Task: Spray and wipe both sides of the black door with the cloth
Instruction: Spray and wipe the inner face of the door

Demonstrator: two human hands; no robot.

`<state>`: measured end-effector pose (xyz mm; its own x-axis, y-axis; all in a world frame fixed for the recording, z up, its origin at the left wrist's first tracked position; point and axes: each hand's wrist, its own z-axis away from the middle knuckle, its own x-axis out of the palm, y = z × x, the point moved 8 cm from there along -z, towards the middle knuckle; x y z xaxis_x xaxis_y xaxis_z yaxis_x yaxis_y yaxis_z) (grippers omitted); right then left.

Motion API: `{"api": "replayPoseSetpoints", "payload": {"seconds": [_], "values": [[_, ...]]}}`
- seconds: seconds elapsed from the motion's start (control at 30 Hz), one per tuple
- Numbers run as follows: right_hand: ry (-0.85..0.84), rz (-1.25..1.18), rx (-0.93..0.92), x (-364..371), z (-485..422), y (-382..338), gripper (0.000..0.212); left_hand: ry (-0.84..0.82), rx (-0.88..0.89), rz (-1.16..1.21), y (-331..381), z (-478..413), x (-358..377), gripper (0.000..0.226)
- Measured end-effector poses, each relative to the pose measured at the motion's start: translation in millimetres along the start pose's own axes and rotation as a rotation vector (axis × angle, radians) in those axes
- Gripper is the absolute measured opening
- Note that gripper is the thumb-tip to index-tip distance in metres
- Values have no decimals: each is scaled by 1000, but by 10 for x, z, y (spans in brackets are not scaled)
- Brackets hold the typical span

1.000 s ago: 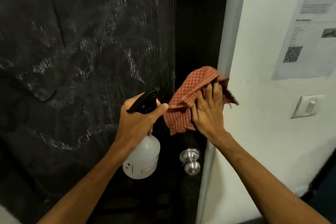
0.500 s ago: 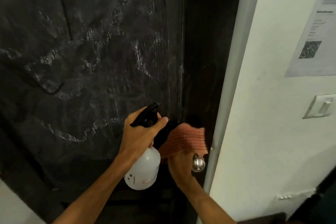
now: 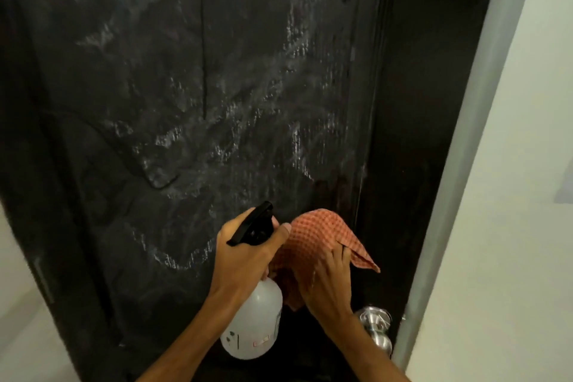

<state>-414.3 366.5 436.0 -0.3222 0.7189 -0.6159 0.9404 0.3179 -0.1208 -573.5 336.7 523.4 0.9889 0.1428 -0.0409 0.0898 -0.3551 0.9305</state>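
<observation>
Cloth under right hand, pressed against door.

Interior doorway of a building, probably a home or a small office, though the frame does not settle which. A black door with wet streaks fills the left and centre, a round metal doorknob sits at lower right, and a grey door frame meets a plain white wall along the right edge.

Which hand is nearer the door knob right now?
Right. The right hand, pressing the cloth against the door, sits just up-left of the knob. The left hand, gripping the spray bottle, is farther left.
</observation>
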Motion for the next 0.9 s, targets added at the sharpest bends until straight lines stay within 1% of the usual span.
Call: {"api": "replayPoseSetpoints", "payload": {"seconds": [0.07, 0.1, 0.13, 0.17, 0.23, 0.3, 0.37, 0.4, 0.43, 0.5, 0.57, 0.63, 0.7, 0.77, 0.8, 0.87, 0.9], "values": [[83, -53, -13, -284, -395, -12, 24, 5, 37, 8, 133, -52, -82, 19], [166, -54, 29, -467, -606, 38, 18, 0, 45, -3, 161, -76, -81, 18], [249, -41, 47, -676, -908, 61, 18, 9, 67, 1, 254, -146, -109, 18], [307, -31, 94, -867, -1120, 100, 22, 6, 76, 8, 325, -189, -117, 18], [397, 31, 67, -1095, -1412, 28, 26, 17, 90, 27, 494, -339, -164, 19], [320, 152, 24, -899, -1351, -1, 25, 28, 87, 14, 610, -457, -173, 22], [160, 193, 5, -634, -1192, 33, 38, 46, 97, -4, 719, -553, -178, 24], [148, 175, 5, -630, -1211, 33, 45, 56, 119, -24, 803, -606, -212, 24], [192, 143, 42, -730, -1260, 89, 51, 54, 135, -46, 868, -627, -189, 24], [340, 104, 55, -1136, -1632, -13, 58, 84, 158, -73, 1025, -727, -259, 23], [417, 122, 71, -1469, -2013, -163, 54, 128, 166, -74, 1158, -852, -353, 25], [458, 150, 47, -1548, -2208, -318, 45, 171, 188, -64, 1268, -947, -489, 25], [434, 202, -4, -1419, -2165, -379, 45, 186, 190, -77, 1312, -1005, -510, 25], [382, 201, -58, -1311, -2074, -461, 49, 193, 184, -71, 1339, -1046, -588, 23], [392, 188, -89, -1365, -2109, -535, 55, 203, 191, -70, 1372, -1074, -673, 22], [470, 205, -131, -1667, -2340, -587, 65, 224, 212, -90, 1450, -1137, -795, 22], [496, 208, -110, -1854, -2503, -571, 66, 232, 221, -97, 1501, -1159, -842, 22]]}}
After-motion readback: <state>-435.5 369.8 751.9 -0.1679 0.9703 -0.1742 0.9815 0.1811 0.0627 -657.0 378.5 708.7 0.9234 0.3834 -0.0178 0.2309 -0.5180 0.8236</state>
